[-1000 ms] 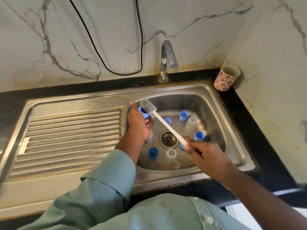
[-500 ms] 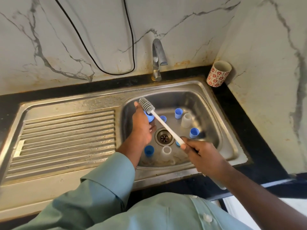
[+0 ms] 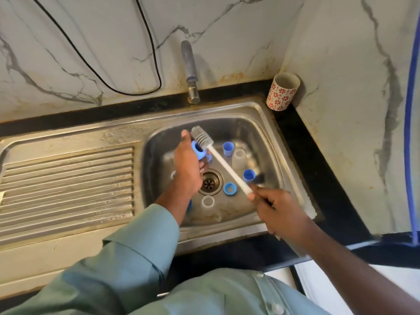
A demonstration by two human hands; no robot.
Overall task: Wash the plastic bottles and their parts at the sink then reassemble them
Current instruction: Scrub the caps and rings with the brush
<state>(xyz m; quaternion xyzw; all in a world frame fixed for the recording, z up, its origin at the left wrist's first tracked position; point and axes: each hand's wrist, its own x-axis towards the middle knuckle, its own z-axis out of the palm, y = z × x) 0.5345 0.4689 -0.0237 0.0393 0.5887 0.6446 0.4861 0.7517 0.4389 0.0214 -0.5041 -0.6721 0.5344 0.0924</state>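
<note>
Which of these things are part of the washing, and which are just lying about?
In the job: brush, blue ring in left hand, right hand, blue caps, clear bottles, sink.
Lying about: flowered cup, black cable.

Home kitchen, sink area: steel sink [image 3: 268,123] w/ ribbed drainboard [image 3: 68,178]; wall tap [image 3: 189,71]; marble-look wall tiles [image 3: 91,30] (stained at base); patterned cup [image 3: 281,92] on black counter [image 3: 318,169].

blue caps: four [image 3: 228,148] [image 3: 249,174] [image 3: 229,188] [image 3: 198,151] (one gripped)
clear bottles: two [image 3: 239,158] [image 3: 208,202]
brush: one [image 3: 202,138]
cup: one [image 3: 282,91]
</note>
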